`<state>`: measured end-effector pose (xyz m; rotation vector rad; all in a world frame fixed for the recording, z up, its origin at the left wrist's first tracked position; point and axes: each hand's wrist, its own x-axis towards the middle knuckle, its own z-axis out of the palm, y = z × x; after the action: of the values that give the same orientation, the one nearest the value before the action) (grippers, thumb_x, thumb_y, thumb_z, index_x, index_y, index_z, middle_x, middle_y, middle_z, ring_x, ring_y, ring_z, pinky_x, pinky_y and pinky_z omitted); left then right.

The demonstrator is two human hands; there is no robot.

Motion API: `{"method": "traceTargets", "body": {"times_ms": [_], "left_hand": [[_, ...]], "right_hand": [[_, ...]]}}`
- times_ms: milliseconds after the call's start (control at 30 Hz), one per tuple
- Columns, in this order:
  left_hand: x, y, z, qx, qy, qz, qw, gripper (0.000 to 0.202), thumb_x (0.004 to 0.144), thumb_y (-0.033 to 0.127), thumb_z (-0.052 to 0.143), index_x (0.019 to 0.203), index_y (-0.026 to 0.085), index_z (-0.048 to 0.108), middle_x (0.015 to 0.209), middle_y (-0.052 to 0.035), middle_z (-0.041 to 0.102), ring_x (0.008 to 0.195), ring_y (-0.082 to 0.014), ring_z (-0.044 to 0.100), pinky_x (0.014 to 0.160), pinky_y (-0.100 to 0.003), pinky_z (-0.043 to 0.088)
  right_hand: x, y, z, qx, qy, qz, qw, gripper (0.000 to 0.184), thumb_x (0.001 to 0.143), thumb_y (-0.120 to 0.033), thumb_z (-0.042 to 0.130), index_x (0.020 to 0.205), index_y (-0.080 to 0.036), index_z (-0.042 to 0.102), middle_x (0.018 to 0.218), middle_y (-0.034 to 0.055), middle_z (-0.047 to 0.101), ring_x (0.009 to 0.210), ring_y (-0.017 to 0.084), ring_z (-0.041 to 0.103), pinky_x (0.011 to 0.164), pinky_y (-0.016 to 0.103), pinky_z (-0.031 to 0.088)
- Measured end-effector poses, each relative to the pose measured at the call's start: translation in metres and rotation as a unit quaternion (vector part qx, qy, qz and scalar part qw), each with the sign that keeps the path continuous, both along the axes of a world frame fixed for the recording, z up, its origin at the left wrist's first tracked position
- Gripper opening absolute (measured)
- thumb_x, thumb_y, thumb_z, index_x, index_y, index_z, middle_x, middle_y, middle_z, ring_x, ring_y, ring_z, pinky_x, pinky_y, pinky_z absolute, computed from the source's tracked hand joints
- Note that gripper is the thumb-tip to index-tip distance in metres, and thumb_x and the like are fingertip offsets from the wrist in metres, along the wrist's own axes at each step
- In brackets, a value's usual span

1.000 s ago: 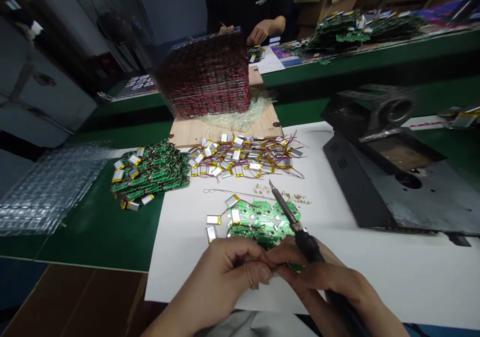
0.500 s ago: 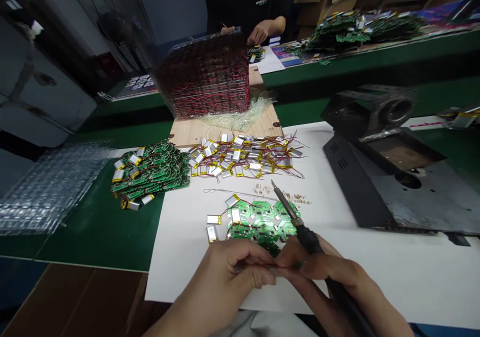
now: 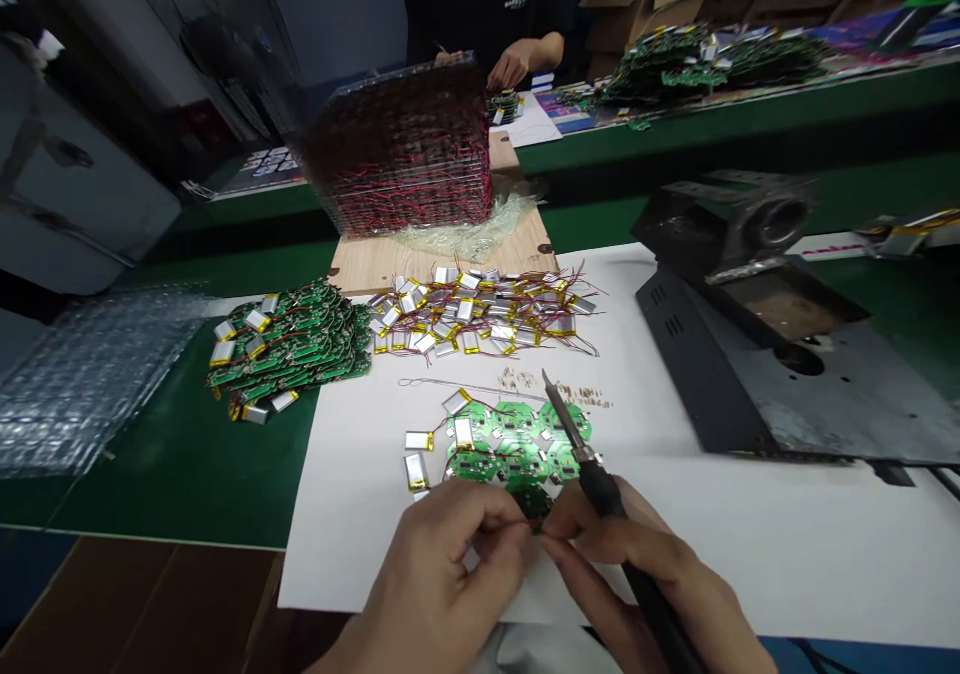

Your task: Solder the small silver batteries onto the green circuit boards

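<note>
Our left hand (image 3: pixel 450 579) has drawn in — fingertips pinched on a thin wire (image 3: pixel 517 524) by a green circuit board (image 3: pixel 531 500) — while our right hand (image 3: pixel 622 564) stays closed around a soldering iron (image 3: pixel 592 479).

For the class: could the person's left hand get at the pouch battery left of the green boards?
Probably yes: the left hand sits just below the pouch battery with only white sheet between, though its fingers are busy at a green board.
</note>
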<state>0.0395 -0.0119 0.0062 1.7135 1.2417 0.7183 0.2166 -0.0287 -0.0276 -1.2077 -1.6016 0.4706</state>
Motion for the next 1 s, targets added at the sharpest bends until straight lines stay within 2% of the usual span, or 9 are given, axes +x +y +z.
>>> {"method": "traceTargets", "body": {"times_ms": [67, 133, 267, 333, 467, 600, 733, 833, 1000], "left_hand": [[-0.001, 0.009, 0.001, 0.071, 0.061, -0.010, 0.996, 0.013, 0.098, 0.018, 0.051, 0.090, 0.021, 0.061, 0.087, -0.0033, 0.067, 0.081, -0.0178, 0.064, 0.070, -0.028, 0.049], [-0.002, 0.019, -0.002, 0.143, 0.115, -0.026, 0.983, 0.014, 0.099, 0.015, 0.048, 0.094, 0.021, 0.059, 0.108, -0.0085, 0.068, 0.106, -0.0238, 0.064, 0.087, -0.037, 0.050], [-0.006, 0.025, -0.018, 0.189, 0.199, -0.059, 0.960, 0.017, 0.099, 0.009, 0.044, 0.095, 0.022, 0.053, 0.142, -0.0102, 0.060, 0.141, -0.0295, 0.045, 0.112, -0.054, 0.034], [-0.009, 0.020, -0.024, 0.177, 0.209, -0.066, 0.959, 0.018, 0.099, 0.008, 0.042, 0.096, 0.024, 0.051, 0.144, -0.0080, 0.060, 0.143, -0.0265, 0.044, 0.113, -0.052, 0.034], [-0.014, 0.004, -0.030, 0.169, 0.203, -0.038, 0.964, 0.018, 0.101, 0.010, 0.041, 0.098, 0.024, 0.052, 0.146, -0.0076, 0.059, 0.144, -0.0240, 0.043, 0.112, -0.047, 0.037], [-0.016, 0.000, -0.027, 0.156, 0.203, -0.034, 0.966, 0.018, 0.101, 0.010, 0.041, 0.100, 0.024, 0.053, 0.145, -0.0083, 0.060, 0.144, -0.0245, 0.043, 0.111, -0.049, 0.038], [-0.019, 0.005, -0.022, 0.131, 0.201, -0.056, 0.969, 0.018, 0.101, 0.012, 0.041, 0.101, 0.024, 0.054, 0.144, -0.0085, 0.060, 0.143, -0.0249, 0.043, 0.109, -0.049, 0.042], [-0.021, 0.006, -0.023, 0.122, 0.194, -0.055, 0.972, 0.017, 0.101, 0.013, 0.042, 0.101, 0.025, 0.054, 0.141, -0.0082, 0.061, 0.141, -0.0257, 0.045, 0.108, -0.050, 0.043], [-0.017, 0.005, -0.029, 0.136, 0.161, -0.003, 0.977, 0.015, 0.099, 0.015, 0.046, 0.099, 0.026, 0.056, 0.132, -0.0070, 0.066, 0.135, -0.0273, 0.050, 0.106, -0.051, 0.043]], "right_hand": [[0.010, 0.005, -0.012, 0.045, -0.070, -0.022, 0.996, 0.021, 0.090, -0.011, 0.064, 0.095, -0.029, 0.053, 0.089, -0.0008, 0.068, 0.081, 0.015, 0.067, 0.068, 0.026, 0.053], [0.021, 0.009, -0.023, 0.072, -0.133, -0.043, 0.988, 0.018, 0.092, -0.017, 0.066, 0.104, -0.028, 0.058, 0.107, 0.0037, 0.070, 0.099, 0.019, 0.068, 0.082, 0.031, 0.057], [0.031, 0.003, -0.036, 0.037, -0.215, -0.009, 0.976, 0.024, 0.095, -0.016, 0.061, 0.118, -0.022, 0.058, 0.135, 0.0107, 0.063, 0.120, 0.023, 0.064, 0.100, 0.039, 0.055], [0.031, -0.005, -0.035, 0.025, -0.216, 0.005, 0.976, 0.026, 0.093, -0.015, 0.063, 0.119, -0.021, 0.058, 0.138, 0.0113, 0.063, 0.120, 0.022, 0.066, 0.099, 0.035, 0.056], [0.030, -0.013, -0.028, -0.023, -0.167, -0.041, 0.985, 0.021, 0.097, -0.021, 0.058, 0.118, -0.025, 0.059, 0.127, 0.0055, 0.071, 0.103, 0.019, 0.073, 0.093, 0.030, 0.058], [0.037, -0.007, -0.016, -0.065, -0.156, -0.083, 0.982, 0.027, 0.102, -0.028, 0.048, 0.126, -0.030, 0.062, 0.104, -0.0003, 0.076, 0.086, 0.017, 0.074, 0.085, 0.028, 0.057], [0.047, 0.002, -0.008, -0.054, -0.110, -0.101, 0.987, 0.034, 0.097, -0.029, 0.059, 0.131, -0.035, 0.063, 0.093, -0.0013, 0.068, 0.078, 0.013, 0.069, 0.072, 0.022, 0.053], [0.048, 0.007, -0.004, -0.078, -0.075, -0.114, 0.988, 0.026, 0.094, -0.029, 0.063, 0.118, -0.036, 0.070, 0.098, -0.0027, 0.071, 0.084, 0.013, 0.071, 0.072, 0.018, 0.053], [0.041, 0.006, -0.003, -0.138, 0.003, -0.147, 0.979, 0.011, 0.086, -0.033, 0.069, 0.097, -0.033, 0.070, 0.087, -0.0061, 0.074, 0.076, 0.014, 0.072, 0.070, 0.019, 0.056]]}}
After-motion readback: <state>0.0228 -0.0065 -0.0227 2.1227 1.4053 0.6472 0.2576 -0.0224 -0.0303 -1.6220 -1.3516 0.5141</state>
